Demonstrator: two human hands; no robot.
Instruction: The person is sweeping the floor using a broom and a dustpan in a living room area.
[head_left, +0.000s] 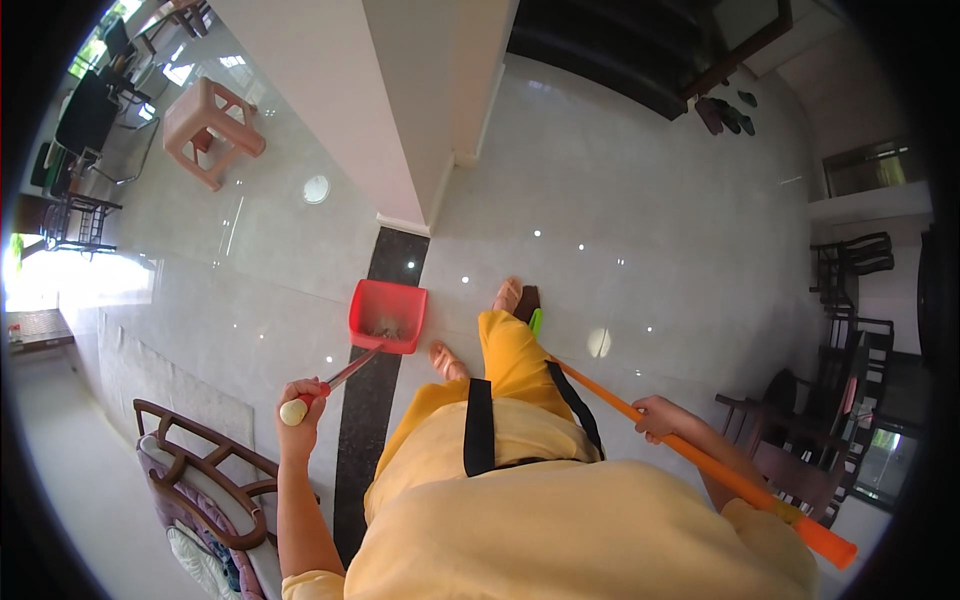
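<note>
My left hand (pixel 300 412) is closed round the handle of a red dustpan (pixel 388 300), near the handle's pale end. Some grey debris lies in the pan, toward its handle side. The dustpan rests over a dark floor strip (pixel 366 440) left of my feet. On the other side, my right hand (pixel 660 420) grips the orange pole of a broom (pixel 700 460), which slants from my right arm down toward my feet. Its green head with dark brown bristles (pixel 530 300) shows beside my right foot, partly hidden by my yellow trouser leg.
A wall corner (pixel 400 130) juts out ahead of the dustpan. A pink plastic stool (pixel 212 130) stands far left, with dark chairs behind it. At lower left is a wooden-framed chair (pixel 210 470); dark wooden furniture (pixel 800 450) lines the right. Shoes (pixel 725 115) lie at the far right.
</note>
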